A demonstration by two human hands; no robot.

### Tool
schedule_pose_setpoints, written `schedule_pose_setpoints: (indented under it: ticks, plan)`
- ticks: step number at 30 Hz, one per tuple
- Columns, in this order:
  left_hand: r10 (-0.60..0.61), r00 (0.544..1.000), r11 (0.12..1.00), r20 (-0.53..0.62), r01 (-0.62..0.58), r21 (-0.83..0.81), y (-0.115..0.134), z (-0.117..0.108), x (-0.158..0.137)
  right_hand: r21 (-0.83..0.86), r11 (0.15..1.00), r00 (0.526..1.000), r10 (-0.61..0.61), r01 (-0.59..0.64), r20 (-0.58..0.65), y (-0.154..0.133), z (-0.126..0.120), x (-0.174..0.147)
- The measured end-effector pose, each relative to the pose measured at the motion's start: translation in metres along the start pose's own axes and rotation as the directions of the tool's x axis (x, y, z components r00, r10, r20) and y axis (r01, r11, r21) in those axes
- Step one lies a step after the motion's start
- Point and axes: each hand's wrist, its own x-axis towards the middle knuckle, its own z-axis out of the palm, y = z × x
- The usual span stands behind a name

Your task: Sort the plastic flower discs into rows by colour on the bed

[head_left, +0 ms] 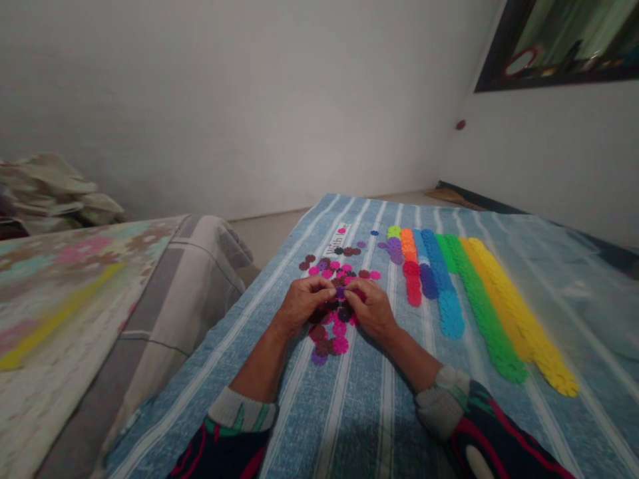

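Note:
Between the fingertips of my left hand (305,301) and my right hand (370,306) is a small purple notched disc (340,293). Both hands are closed in a pinch at its sides. Under and around them lies a loose heap of pink discs (340,345), brown discs (323,346) and a few black and purple ones. To the right, overlapping discs form long colour rows: a yellow row (519,306), a green row (486,319), a blue row (439,266), a red row (413,283) and an orange row (408,245). Short purple discs (395,249) lie beside the orange row.
The discs lie on a blue-and-white striped cloth (200,399). Clear plastic (579,286) covers its right side. At left stands a bed or table with a floral cover (74,266) and a yellow strip (70,313). A white wall (249,100) rises behind.

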Motion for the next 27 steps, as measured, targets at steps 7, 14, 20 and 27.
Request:
schedule_pose_setpoints:
  ticks: [7, 14, 20, 27]
  plan:
    - [-0.042, 0.997, 0.999, 0.061, 0.043, -0.011, -0.003, 0.000, 0.002, -0.031, 1.000, 0.999, -0.002, 0.001, -0.034, 0.002, 0.002, 0.003]
    - [-0.041, 0.995, 0.999, 0.090, 0.043, -0.015, -0.005, -0.001, 0.003, 0.023, 1.000, 1.000, 0.015, -0.015, -0.008, 0.002, -0.001, 0.006]
    - [-0.013, 0.997, 1.000, 0.074, 0.013, 0.007, -0.002, 0.000, 0.002, -0.003, 0.999, 0.997, -0.037, 0.038, 0.068, 0.000, -0.011, 0.012]
    - [0.034, 0.986, 0.993, -0.166, -0.015, 0.116, 0.002, -0.008, 0.003, -0.533, 0.843, 0.993, 0.109, -0.074, 0.035, 0.048, -0.064, 0.058]
